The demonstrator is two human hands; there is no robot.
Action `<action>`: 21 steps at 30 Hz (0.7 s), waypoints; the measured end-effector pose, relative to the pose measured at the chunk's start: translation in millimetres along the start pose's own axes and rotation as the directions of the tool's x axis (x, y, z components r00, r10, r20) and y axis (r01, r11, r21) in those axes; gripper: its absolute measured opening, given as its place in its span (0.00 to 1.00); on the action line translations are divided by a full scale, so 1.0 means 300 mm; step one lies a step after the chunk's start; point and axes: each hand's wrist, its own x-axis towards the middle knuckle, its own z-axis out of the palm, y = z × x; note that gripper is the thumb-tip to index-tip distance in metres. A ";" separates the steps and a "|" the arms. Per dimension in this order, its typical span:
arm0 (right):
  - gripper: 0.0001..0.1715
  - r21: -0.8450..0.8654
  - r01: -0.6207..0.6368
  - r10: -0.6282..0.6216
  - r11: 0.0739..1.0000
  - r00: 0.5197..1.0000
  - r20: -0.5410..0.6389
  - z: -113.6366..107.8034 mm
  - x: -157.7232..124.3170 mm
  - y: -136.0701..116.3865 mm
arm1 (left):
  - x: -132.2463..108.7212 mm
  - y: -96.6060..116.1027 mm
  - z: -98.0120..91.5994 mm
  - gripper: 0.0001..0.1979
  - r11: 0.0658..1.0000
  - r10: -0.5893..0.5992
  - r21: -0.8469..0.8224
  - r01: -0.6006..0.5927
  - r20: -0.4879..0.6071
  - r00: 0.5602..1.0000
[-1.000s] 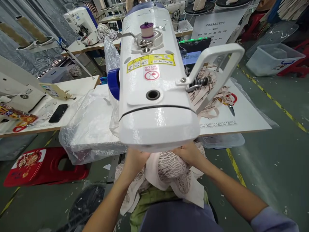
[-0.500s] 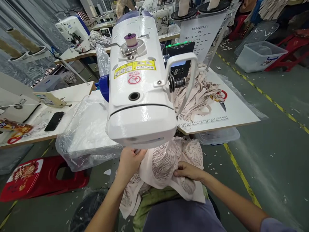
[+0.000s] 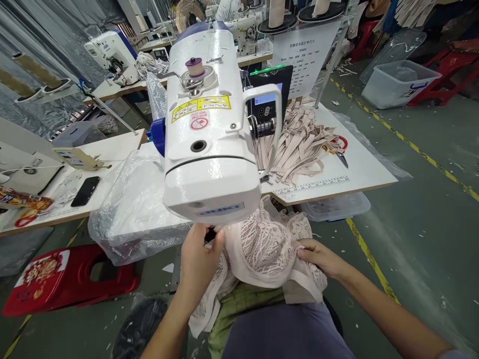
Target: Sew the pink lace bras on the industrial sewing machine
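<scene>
A beige lace bra lies across my lap, just under the head of a white sewing machine. My left hand is at the bra's left side, close beneath the machine, thumb and fingers closed on the fabric; the fingertips are partly hidden. On the other side my right hand pinches the edge of the lace cup between thumb and fingers. More lace and straps hang down on the left over my green trousers. The needle area is hidden behind the machine head.
Cut beige fabric strips are heaped on the white table, beside red-handled scissors and a ruler strip. Clear plastic covers the table's left part. A red stool and a black bag-lined bin stand at lower left.
My right hand has moved right and slightly up, spreading the bra's cup into fuller view. The left hand stays near the machine, its thumb now more raised. The view has shifted slightly.
</scene>
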 end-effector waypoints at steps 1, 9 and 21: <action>0.33 -0.060 0.042 -0.040 0.997 0.999 0.028 -0.002 -0.008 -0.025 | -0.024 0.031 -0.003 0.08 0.995 0.098 0.009 -0.097 -0.073 0.993; 0.20 -0.509 0.401 -0.052 0.762 0.821 0.568 0.123 -0.070 -0.265 | -0.146 0.220 0.047 0.27 0.769 0.632 -0.240 -0.592 0.423 0.649; 0.20 -0.766 0.393 -0.301 0.509 0.915 0.270 0.103 0.151 -0.283 | 0.032 0.008 -0.006 0.21 0.957 -0.171 -0.127 0.262 0.480 0.860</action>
